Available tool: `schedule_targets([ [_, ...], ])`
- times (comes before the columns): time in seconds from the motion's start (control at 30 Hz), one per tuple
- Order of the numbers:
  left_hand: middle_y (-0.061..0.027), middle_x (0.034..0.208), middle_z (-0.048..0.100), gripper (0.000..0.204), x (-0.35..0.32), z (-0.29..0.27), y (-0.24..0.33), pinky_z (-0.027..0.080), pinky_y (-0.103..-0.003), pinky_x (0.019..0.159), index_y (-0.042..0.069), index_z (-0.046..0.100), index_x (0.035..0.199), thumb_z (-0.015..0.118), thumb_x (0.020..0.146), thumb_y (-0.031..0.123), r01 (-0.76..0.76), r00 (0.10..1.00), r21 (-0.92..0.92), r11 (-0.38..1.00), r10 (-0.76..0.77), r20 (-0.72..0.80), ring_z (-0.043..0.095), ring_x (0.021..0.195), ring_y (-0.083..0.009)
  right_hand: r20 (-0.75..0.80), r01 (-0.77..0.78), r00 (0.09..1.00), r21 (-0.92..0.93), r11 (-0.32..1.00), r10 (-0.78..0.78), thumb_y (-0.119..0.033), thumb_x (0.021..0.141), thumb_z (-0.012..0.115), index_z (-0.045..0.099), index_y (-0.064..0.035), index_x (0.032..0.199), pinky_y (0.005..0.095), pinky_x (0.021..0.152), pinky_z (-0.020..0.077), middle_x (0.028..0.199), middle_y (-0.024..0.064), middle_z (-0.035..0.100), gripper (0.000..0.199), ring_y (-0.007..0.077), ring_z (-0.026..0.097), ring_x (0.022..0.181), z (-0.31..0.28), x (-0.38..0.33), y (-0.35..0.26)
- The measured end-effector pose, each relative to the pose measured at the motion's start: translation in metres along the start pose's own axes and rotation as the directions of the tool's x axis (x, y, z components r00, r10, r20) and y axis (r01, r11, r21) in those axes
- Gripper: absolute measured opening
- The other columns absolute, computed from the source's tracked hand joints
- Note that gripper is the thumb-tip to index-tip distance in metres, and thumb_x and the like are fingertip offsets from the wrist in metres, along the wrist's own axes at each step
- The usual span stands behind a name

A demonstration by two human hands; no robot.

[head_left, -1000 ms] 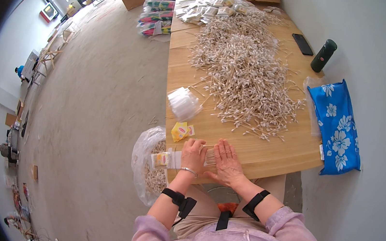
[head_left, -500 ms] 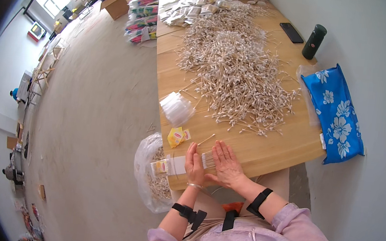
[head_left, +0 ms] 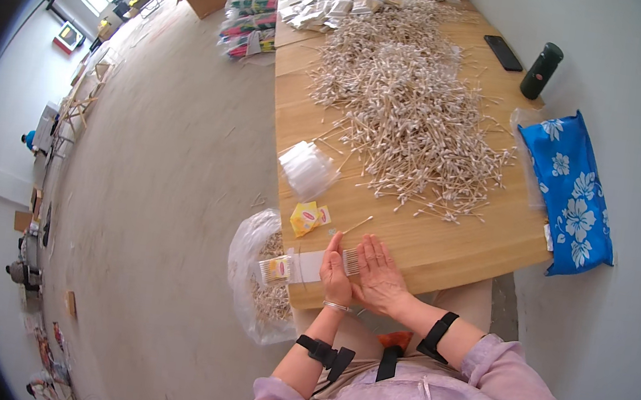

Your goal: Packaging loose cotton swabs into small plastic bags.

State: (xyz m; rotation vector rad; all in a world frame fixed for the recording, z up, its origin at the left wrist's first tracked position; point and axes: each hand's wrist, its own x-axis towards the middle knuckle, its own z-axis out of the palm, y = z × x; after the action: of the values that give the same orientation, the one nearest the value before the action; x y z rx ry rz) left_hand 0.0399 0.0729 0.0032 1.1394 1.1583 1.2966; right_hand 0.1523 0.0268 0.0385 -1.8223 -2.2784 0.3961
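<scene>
Between my two hands a short row of cotton swabs (head_left: pixel 351 262) lies side by side on the table, partly covered by them. My left hand (head_left: pixel 337 278) stands on its edge against the row's left side, its fingers stretched up and close together. From the right, my right hand (head_left: pixel 381 278) rests flat with straight fingers over the row's other side. To the left of my left hand are a white strip (head_left: pixel 309 266) and a clear packet of swabs with a yellow label (head_left: pixel 275 270) at the table's edge. One loose swab (head_left: pixel 358 224) lies just beyond my fingertips.
A big heap of cotton swabs (head_left: pixel 419 124) covers the table's middle. Clear plastic sleeves (head_left: pixel 307 171) and yellow cards (head_left: pixel 305 219) lie left. A phone (head_left: pixel 503 53), a dark bottle (head_left: pixel 541 70) and a blue floral pack (head_left: pixel 572 197) line the right. A swab-filled bag (head_left: pixel 246 271) hangs beside the table.
My hands have drawn nearer each other, and less of the swab row shows between them. The whole view has shifted slightly, moving the table toward the right of the picture.
</scene>
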Motion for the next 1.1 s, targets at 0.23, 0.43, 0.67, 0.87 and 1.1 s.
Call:
schedule_targets([
  [0.23,-0.016,0.133,0.048,0.042,0.02,-0.049,0.013,0.032,-0.033,0.108,-0.006,0.046,0.129,0.042,0.1,0.024,0.03,0.997,-0.057,0.998,-0.034,-0.067,0.044,0.126,-0.0213,-0.029,0.027,0.999,0.085,0.996,-0.024,-0.045,0.088,0.044,0.019,0.0109,0.142,0.0458,0.117,0.0045,0.15,0.0285,0.012,0.081,0.0386,0.007,0.143,0.017,0.03,-0.047],
  [0.43,-0.0159,0.135,0.047,0.046,0.023,-0.067,0.015,0.031,-0.033,0.109,-0.007,0.044,0.13,0.039,0.101,0.028,0.053,0.994,-0.131,0.99,-0.064,-0.085,0.042,0.127,-0.0212,-0.028,0.018,1.0,0.108,0.994,-0.015,-0.043,0.088,0.043,0.017,0.0106,0.142,0.0472,0.116,0.0034,0.151,0.0281,0.01,0.08,0.0385,0.005,0.143,0.024,0.038,-0.062],
  [0.67,-0.0158,0.136,0.045,0.05,0.02,-0.069,0.011,0.029,-0.033,0.111,-0.008,0.041,0.133,0.037,0.102,0.032,0.094,0.991,-0.237,0.967,-0.113,-0.069,0.041,0.129,-0.0211,-0.042,0.037,0.999,0.09,0.995,-0.033,-0.043,0.088,0.044,0.016,0.0103,0.142,0.0472,0.116,0.0024,0.151,0.0277,0.008,0.08,0.0383,0.003,0.143,0.025,0.037,-0.058],
  [0.87,-0.015,0.137,0.046,0.049,0.019,-0.072,0.01,0.028,-0.033,0.111,-0.007,0.042,0.133,0.036,0.102,0.031,0.092,0.994,-0.225,0.97,-0.103,-0.04,0.041,0.129,-0.021,0.004,0.074,0.997,0.092,0.993,-0.075,-0.042,0.087,0.046,0.017,0.0105,0.142,0.0469,0.116,0.0017,0.151,0.0276,0.009,0.081,0.0382,0.003,0.143,0.02,0.035,-0.058],
  [1.1,-0.014,0.137,0.046,0.048,0.016,-0.073,0.007,0.028,-0.033,0.111,-0.006,0.042,0.133,0.035,0.103,0.03,0.1,0.995,-0.206,0.974,-0.1,0.01,0.04,0.129,-0.0209,-0.031,-0.02,0.999,0.069,0.997,0.022,-0.041,0.085,0.047,0.015,0.0101,0.143,0.0464,0.116,0.0013,0.152,0.0264,0.009,0.083,0.0384,0.002,0.143,0.027,0.038,-0.067],
])
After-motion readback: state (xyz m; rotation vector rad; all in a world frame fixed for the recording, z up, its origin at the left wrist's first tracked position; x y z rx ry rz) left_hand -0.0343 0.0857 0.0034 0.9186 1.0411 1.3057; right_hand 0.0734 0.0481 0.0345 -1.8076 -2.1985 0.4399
